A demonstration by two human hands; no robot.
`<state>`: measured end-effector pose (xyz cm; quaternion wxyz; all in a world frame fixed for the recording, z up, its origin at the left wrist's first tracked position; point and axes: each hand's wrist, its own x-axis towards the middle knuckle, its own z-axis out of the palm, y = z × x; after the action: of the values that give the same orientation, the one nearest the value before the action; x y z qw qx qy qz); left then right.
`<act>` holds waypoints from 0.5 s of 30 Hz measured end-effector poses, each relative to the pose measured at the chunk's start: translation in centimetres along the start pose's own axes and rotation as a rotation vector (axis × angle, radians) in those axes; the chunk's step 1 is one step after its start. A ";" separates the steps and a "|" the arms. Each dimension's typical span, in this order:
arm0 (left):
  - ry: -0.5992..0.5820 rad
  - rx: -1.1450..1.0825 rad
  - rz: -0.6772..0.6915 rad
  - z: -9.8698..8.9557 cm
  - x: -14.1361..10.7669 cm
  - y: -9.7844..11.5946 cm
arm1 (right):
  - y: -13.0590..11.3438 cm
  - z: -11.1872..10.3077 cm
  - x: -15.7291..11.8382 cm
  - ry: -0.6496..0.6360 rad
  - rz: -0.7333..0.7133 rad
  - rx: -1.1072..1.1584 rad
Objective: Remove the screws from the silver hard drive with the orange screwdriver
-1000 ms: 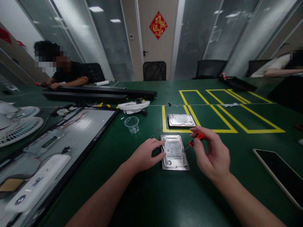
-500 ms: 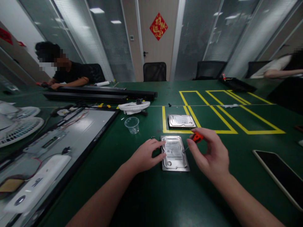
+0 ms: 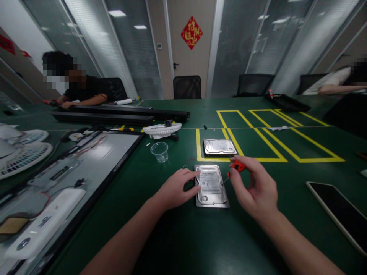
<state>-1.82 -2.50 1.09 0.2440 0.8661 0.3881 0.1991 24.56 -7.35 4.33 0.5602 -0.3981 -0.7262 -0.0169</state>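
Observation:
A silver hard drive [image 3: 211, 185] lies flat on the green table, its label face up. My left hand [image 3: 179, 187] touches the drive's left edge, with thumb and forefinger stretched out and apart. In my right hand [image 3: 256, 187] a screwdriver with an orange and black handle [image 3: 237, 167] is pinched between thumb and fingers. Its thin shaft slants down to the drive's right edge; the tip is too small to make out. Just beyond lies a second hard drive [image 3: 220, 147]. Small dark bits, perhaps screws [image 3: 185, 167], sit by my left fingers.
A clear plastic cup [image 3: 159, 152] stands left of the drives, near a white plastic part [image 3: 162, 130]. An opened display panel [image 3: 94, 164] covers the left side. A tablet-like device [image 3: 338, 214] lies right. Yellow tape [image 3: 266, 159] marks the table. Two other people sit across.
The screwdriver handle has turned a little in my right fingers, and more of its orange shows. My left hand and both drives stay in place.

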 end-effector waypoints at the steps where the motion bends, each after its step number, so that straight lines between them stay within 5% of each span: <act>1: 0.000 0.002 0.001 0.0 0.0 0.0 | 0.1 0.0 -0.1 0.000 0.013 0.006; 15: 0.021 0.009 0.030 0.3 0.1 -0.3 | 0.1 0.3 -0.3 0.007 0.005 0.043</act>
<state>-1.84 -2.33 0.70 0.2331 0.8708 0.3785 0.2099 24.39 -7.38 3.92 0.5712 -0.3877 -0.7235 -0.0014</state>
